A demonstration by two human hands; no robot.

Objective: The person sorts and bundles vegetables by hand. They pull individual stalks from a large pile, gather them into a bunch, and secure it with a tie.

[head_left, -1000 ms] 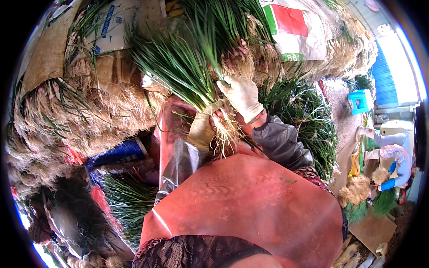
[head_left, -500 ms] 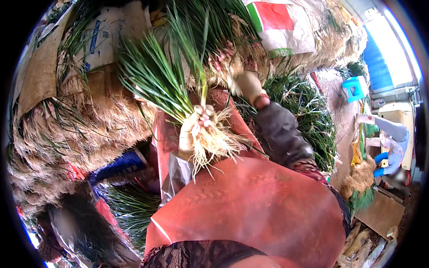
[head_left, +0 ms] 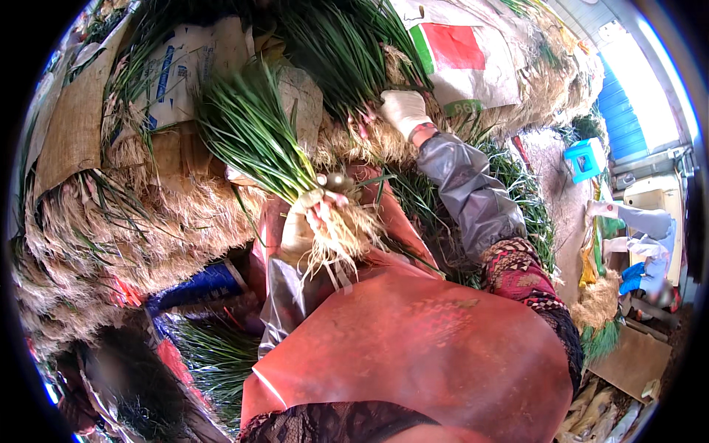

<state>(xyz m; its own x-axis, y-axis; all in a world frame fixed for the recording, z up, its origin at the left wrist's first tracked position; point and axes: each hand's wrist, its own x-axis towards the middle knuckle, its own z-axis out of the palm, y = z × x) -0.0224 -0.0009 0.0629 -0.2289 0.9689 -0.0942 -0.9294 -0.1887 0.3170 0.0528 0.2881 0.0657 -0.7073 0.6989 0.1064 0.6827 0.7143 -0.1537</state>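
A bunch of green onions is gripped in my left hand, gloved and closed around the stems just above the pinkish-white bulbs. Its leaves point to the far left, and the pale roots hang toward my lap. My right hand, in a whitish glove, reaches to the front edge of a pile of green onions at the back. Its fingers are curled in among the stems near the pink bulbs; the fingertips are partly hidden.
A red apron covers my lap. Root-fringed stacks line the left, with sacks on the piles. Loose green onions lie to the right. Beyond them are a blue stool and another person bending over.
My right hand has moved slightly up and left to the pile and now touches it. The bunch in my left hand has shifted a little left, and its upright stalk now lies with the rest.
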